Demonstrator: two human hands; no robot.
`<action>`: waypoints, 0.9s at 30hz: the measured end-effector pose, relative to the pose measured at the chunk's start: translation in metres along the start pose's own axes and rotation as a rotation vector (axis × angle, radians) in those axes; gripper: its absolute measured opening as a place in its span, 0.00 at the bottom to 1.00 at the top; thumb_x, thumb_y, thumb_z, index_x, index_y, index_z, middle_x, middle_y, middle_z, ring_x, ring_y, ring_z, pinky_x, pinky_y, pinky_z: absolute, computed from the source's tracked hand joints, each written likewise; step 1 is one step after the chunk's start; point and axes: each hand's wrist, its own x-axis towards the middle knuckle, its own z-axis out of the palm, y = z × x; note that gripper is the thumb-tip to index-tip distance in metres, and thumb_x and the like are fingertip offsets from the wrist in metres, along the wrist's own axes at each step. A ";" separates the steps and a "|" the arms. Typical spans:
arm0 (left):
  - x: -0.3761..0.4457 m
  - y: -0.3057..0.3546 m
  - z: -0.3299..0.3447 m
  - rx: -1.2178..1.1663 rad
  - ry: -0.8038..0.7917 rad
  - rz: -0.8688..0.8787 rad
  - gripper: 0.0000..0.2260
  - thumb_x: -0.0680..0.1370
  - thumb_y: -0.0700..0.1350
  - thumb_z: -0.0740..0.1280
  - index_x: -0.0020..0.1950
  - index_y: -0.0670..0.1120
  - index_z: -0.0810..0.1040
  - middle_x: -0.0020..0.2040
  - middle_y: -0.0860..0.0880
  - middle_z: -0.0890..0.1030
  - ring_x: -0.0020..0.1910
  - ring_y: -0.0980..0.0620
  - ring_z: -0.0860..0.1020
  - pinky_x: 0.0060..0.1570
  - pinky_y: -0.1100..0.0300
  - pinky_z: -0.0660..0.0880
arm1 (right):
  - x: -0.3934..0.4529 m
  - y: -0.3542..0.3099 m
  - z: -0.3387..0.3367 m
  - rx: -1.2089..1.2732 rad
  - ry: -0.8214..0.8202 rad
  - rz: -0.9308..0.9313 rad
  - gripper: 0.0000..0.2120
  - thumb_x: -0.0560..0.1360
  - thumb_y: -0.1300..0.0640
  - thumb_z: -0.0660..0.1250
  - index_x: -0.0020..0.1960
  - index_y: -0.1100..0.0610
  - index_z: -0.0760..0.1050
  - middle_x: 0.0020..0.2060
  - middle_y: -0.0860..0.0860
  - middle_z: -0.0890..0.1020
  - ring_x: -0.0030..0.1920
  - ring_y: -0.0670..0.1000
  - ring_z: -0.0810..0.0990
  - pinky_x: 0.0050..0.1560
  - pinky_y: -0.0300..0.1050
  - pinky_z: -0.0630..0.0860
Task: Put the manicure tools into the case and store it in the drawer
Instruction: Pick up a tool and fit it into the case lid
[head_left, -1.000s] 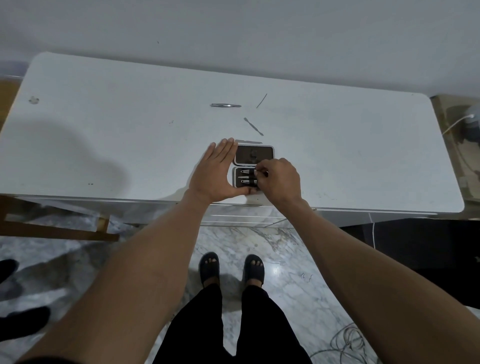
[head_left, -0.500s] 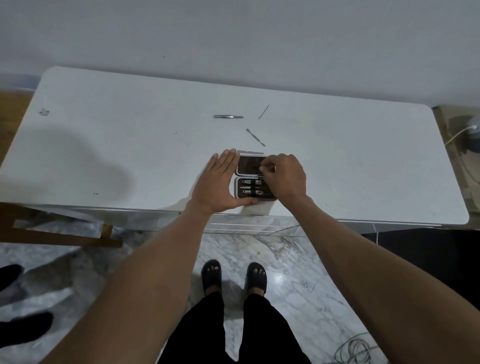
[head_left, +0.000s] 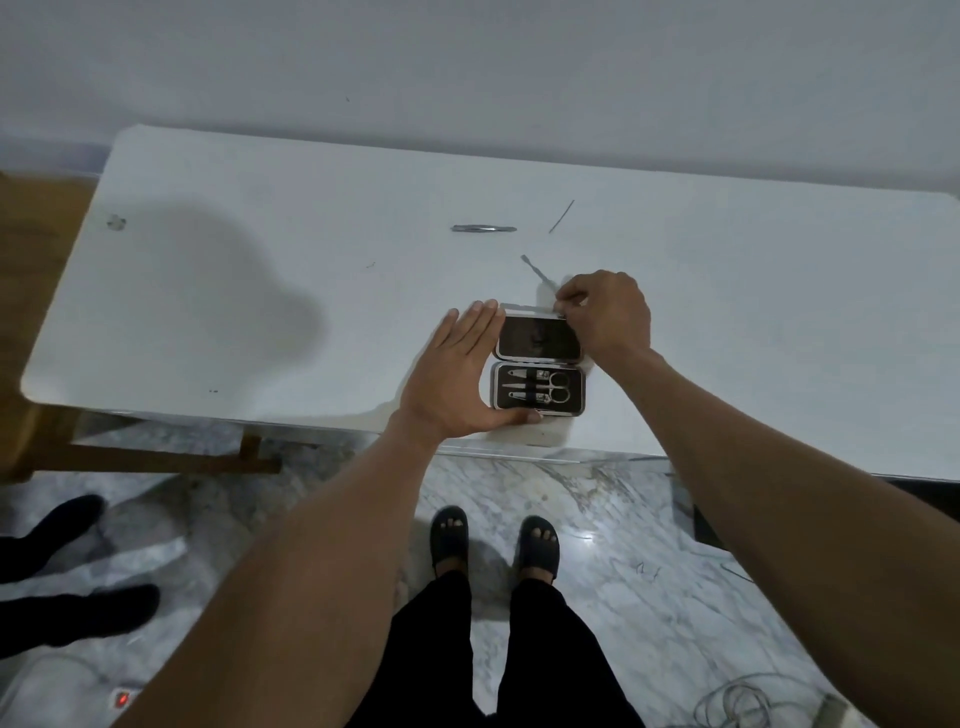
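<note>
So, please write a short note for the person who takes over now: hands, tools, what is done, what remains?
Left hand: open, flat against the open case.
Right hand: pinching the thin pusher tool beyond the lid.
Done: scissors and several small tools sit in the case.
Left: pusher, tweezers and thin stick on the table; then close the case and store it in the drawer, which is not visible.

The person's forearms are bare with no sleeve in view, the left hand and right hand carry no rings or watch, and below are black trousers and black open-toed sandals.
</note>
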 end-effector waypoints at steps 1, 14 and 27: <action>0.000 0.000 0.000 0.000 -0.003 0.001 0.59 0.68 0.81 0.63 0.84 0.39 0.58 0.84 0.43 0.59 0.84 0.47 0.55 0.83 0.44 0.53 | 0.002 0.000 0.000 0.004 -0.009 -0.003 0.05 0.73 0.53 0.71 0.47 0.50 0.85 0.46 0.50 0.85 0.49 0.53 0.81 0.45 0.44 0.76; 0.001 0.001 0.000 -0.011 0.006 -0.013 0.59 0.67 0.81 0.63 0.83 0.39 0.58 0.84 0.43 0.59 0.84 0.47 0.55 0.82 0.43 0.55 | 0.012 0.001 0.004 0.005 0.000 -0.046 0.05 0.71 0.50 0.72 0.44 0.49 0.84 0.41 0.48 0.84 0.46 0.52 0.80 0.40 0.42 0.71; 0.001 0.003 -0.001 -0.020 0.003 -0.022 0.60 0.67 0.82 0.62 0.83 0.39 0.58 0.84 0.43 0.59 0.84 0.47 0.55 0.82 0.43 0.54 | 0.015 -0.002 0.008 -0.078 -0.066 -0.138 0.05 0.74 0.53 0.70 0.48 0.50 0.84 0.46 0.51 0.82 0.51 0.54 0.78 0.44 0.44 0.72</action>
